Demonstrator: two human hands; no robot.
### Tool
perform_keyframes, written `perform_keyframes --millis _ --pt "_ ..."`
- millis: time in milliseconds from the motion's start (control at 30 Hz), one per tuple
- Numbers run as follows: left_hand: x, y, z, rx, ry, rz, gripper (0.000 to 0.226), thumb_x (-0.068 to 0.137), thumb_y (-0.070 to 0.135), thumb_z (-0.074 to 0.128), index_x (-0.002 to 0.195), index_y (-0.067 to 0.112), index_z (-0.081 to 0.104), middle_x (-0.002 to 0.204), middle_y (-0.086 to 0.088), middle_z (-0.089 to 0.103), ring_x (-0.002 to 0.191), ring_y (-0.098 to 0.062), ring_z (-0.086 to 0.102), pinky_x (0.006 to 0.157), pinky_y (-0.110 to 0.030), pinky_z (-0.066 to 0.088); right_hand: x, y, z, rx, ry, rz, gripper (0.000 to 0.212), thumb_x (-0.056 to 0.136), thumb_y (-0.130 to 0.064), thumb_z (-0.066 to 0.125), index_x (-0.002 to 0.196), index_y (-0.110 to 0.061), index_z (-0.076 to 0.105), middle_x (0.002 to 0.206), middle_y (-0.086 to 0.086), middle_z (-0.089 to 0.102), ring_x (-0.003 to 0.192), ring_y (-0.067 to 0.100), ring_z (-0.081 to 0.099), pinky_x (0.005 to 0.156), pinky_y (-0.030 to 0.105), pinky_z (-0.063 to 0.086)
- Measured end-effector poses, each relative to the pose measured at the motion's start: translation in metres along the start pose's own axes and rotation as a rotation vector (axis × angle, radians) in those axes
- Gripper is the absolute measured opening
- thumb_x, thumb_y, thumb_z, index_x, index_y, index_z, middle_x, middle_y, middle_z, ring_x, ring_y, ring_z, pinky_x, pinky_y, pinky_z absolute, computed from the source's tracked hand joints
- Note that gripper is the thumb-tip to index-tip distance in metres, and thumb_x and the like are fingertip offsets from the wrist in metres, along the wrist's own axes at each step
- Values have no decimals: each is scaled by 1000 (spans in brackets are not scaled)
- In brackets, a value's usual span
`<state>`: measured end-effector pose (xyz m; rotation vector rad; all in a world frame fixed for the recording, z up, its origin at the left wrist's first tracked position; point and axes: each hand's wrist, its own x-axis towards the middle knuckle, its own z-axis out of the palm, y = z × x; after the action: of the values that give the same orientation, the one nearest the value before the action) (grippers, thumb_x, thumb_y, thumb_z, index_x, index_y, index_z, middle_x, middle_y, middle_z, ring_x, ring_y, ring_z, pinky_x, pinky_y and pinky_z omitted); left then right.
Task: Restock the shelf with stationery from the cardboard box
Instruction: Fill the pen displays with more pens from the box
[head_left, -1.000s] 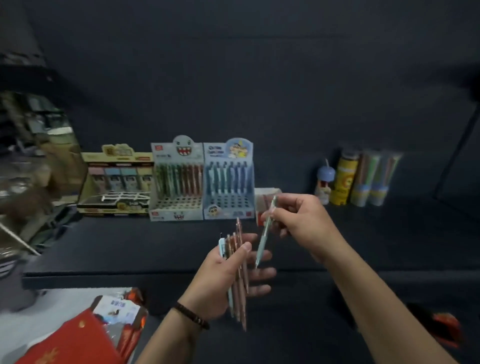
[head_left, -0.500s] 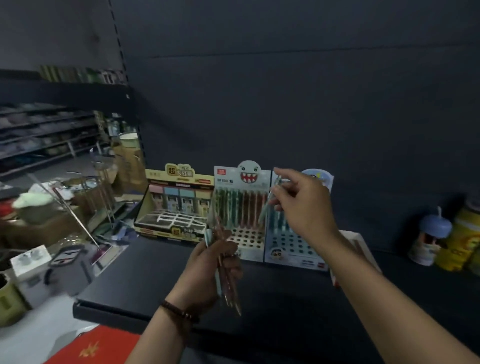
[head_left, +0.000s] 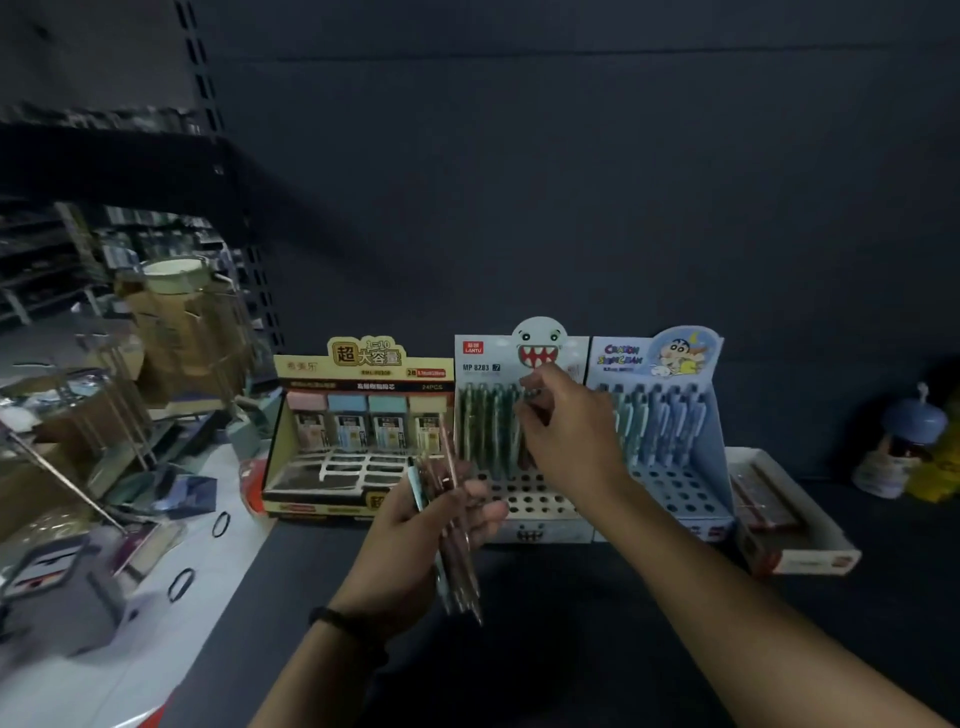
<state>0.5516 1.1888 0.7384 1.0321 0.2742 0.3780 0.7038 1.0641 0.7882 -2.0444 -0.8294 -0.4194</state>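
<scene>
Gripped a bundle of pens (head_left: 460, 561) in the left hand (head_left: 426, 535), with fingers curled round the barrels and tips slanted toward 5 o'clock. Held it low, near 6 o'clock of the view, above the dark shelf (head_left: 597, 649). Reached the right hand (head_left: 571, 441) toward 12 o'clock into the monster-faced display box (head_left: 485, 364). Pinched the top of a single pen (head_left: 530, 397) between thumb and fingertips, among the pens standing in the back row. Could not tell in the dimness whether its tip sat in a hole. Found a blue cartoon display box (head_left: 670, 415) touching at 3 o'clock of the monster-faced one, with upright pens in its rear rows. Found a yellow lead-refill box (head_left: 363, 410) touching at 9 o'clock. Noted, farther toward 3 o'clock, an open flat carton (head_left: 795, 540) on the shelf and a blue-capped bottle (head_left: 906, 436) beyond. Wore a dark band (head_left: 332, 618) on the left wrist.
</scene>
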Motion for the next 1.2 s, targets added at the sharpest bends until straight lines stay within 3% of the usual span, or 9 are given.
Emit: perform_keyframes --millis 167,333,500,600,733,900,1000,1067,1200 --pt "-2 -4 4 -112 -25 -41 39 99 6 60 132 -13 55 123 -28 73 111 -46 73 85 -54 64 0 -3 7 -155 -71 -35 14 101 -18 70 114 -21 63 80 -3 71 74 14 67 69 33 56" --pt "1 -3 8 -142 -49 -48 36 105 -1 53 141 -4 48 126 -27 72 113 -47 73 90 -55 63 0 -8 -4 -200 -139 -44 13 103 -27 66 115 -26 71 84 -5 75 71 11 70 71 35 62" --pt "1 5 20 -84 -105 -18 24 104 -2 54 128 -1 58 122 -30 73 112 -48 73 90 -52 64 2 -29 -32 131 -158 34 22 98 -51 67 110 -34 76 93 -18 75 80 -4 70 74 23 57" --pt "2 10 26 -51 -138 -19 25 106 0 52 129 -2 61 123 -30 73 115 -45 72 93 -51 63 5 -31 -34 192 -301 87 20 88 -42 83 106 -35 77 99 -17 75 90 0 71 85 32 60" --pt "7 12 30 -61 -156 -33 27 107 1 50 131 -4 61 123 -30 73 114 -43 73 92 -53 63 9 -26 -38 302 -284 140 19 87 -25 87 103 -30 80 95 -10 79 90 4 75 90 40 63" --pt "15 1 25 -111 -105 -11 34 105 9 55 139 8 59 125 -29 72 116 -45 72 102 -67 53 15 -14 -62 338 -19 101 36 90 -15 84 121 -30 71 78 -5 77 71 11 75 73 38 63" --pt "18 -8 26 14 -75 45 34 103 20 59 137 21 62 110 -14 78 84 -31 75 75 -44 61 13 6 -68 173 151 62 32 90 -14 82 115 -30 73 70 -11 72 69 4 70 70 28 58" --pt "19 -16 28 34 -46 53 37 101 23 59 137 19 63 82 -3 66 60 -16 52 57 -30 48 5 16 -62 107 183 35 28 90 -15 81 113 -27 74 67 -12 71 70 1 69 69 19 52" --pt "18 -20 30 -22 -96 6 24 102 20 55 122 8 60 72 3 37 59 -13 25 55 -27 31 -4 27 -45 24 200 -6 22 92 -16 80 112 -22 74 67 -11 69 69 8 68 72 30 57"
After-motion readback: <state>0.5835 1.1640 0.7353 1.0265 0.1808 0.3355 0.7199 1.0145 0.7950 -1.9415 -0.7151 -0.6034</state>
